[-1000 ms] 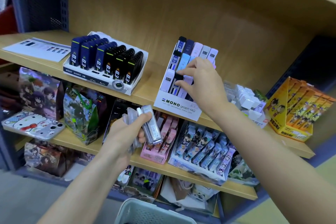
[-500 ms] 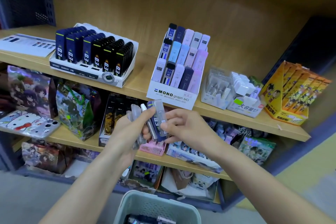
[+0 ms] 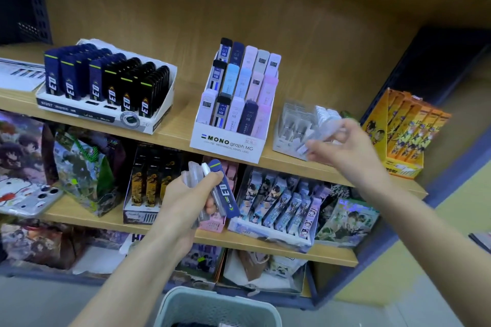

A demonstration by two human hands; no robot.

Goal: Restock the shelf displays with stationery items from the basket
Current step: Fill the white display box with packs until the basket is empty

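At the right end of the wooden shelf [image 3: 180,127] sits a clear tray [image 3: 292,125] — the right hand [image 3: 345,148] pinches a clear lead case [image 3: 332,125] just before it. The left hand [image 3: 186,202] grips more lead cases [image 3: 223,188] above the basket [image 3: 186,305].

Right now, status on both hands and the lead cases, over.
Left hand grips a bundle of lead cases, navy case in front. Right hand pinches a clear case at the clear display tray. Nothing between hand and tray.

Blurred clear case [image 3: 327,129] — half-cropped basket [image 3: 191,309]
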